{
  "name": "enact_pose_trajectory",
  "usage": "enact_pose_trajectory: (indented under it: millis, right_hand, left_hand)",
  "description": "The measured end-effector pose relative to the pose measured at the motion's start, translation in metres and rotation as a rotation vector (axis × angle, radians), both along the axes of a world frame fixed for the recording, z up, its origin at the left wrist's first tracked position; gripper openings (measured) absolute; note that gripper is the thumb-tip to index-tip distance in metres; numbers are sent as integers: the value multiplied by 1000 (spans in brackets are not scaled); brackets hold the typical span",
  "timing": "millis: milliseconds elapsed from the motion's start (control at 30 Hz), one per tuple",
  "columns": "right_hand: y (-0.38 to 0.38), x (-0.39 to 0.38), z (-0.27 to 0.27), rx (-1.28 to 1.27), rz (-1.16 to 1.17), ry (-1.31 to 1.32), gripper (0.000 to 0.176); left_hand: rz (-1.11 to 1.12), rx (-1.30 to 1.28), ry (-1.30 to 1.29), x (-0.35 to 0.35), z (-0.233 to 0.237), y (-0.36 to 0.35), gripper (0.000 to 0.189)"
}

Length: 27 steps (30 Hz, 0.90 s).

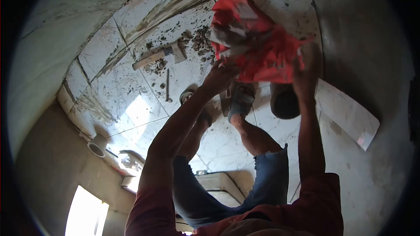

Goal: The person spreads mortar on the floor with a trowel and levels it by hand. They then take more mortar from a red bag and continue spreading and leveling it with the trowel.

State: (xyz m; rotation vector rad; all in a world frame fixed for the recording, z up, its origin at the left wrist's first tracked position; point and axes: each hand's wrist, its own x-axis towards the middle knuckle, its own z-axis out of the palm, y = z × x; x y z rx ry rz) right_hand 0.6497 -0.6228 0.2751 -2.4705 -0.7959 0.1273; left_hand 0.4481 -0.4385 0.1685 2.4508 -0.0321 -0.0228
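A crumpled red and white plastic bag (267, 48) hangs over the tiled floor in front of my feet, partly blurred. My left hand (221, 76) is closed on the bag's near left edge. At the bag's right side my right hand (305, 72) grips its edge, the fingers smeared by motion. Below the bag, between my right foot and right forearm, stands a dark round container (285, 102). A hammer-like tool with a wooden handle (153, 58) lies to the left, near a thin metal wrench (167, 85).
Dirt clumps (199, 41) lie scattered over the tiles. A cut white tile (348, 111) leans at the right. At the lower left are a grey pipe piece (97, 145) and a bright, glossy object. An open case (218, 185) is behind my legs.
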Motion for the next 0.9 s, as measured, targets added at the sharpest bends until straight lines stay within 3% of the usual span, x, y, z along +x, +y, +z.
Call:
enact_pose_trajectory:
  millis: [67, 100, 167, 300, 367, 500, 567, 633, 667, 700, 833, 900]
  right_hand:
    - [45, -22, -52, 56, 246, -32, 72]
    - [62, -30, -76, 67, 258, -42, 72]
    - [93, -40, -122, -414, 336, -15, 81]
    - [88, -5, -236, -216, 288, -94, 87]
    - [87, -6, -251, -147, 350, -52, 88]
    - [112, -36, -264, -45, 316, -108, 79]
    - [140, -73, -258, 7, 373, -22, 71]
    - [175, -111, -250, 21, 486, 28, 67]
    - [186, -139, -257, 78, 534, -34, 64]
    - [197, -162, -247, 149, 493, -119, 49]
    - [228, -210, -254, 180, 795, 456, 25]
    - [218, -197, -245, 303, 761, 419, 21]
  left_hand:
    - [-218, 81, 32, -4, -43, -7, 32]
    - [-206, 94, 25, -1, -57, -11, 32]
    - [-429, 98, 147, 8, -77, -12, 33]
    - [-446, 150, -117, 10, -95, 21, 28]
    - [-441, 31, 135, 14, -92, 34, 30]
    - [-403, 127, 81, -1, -87, 59, 38]
    - [-415, 181, 290, -29, -87, 68, 46]
    - [-225, 64, 612, -61, -73, 74, 44]
    - [-249, 86, 539, -93, -94, 80, 43]
    - [-335, 157, 476, -115, -86, 89, 44]
    - [-282, 117, 753, -132, -30, 100, 30]
    - [-242, 52, 841, -119, -11, 101, 25]
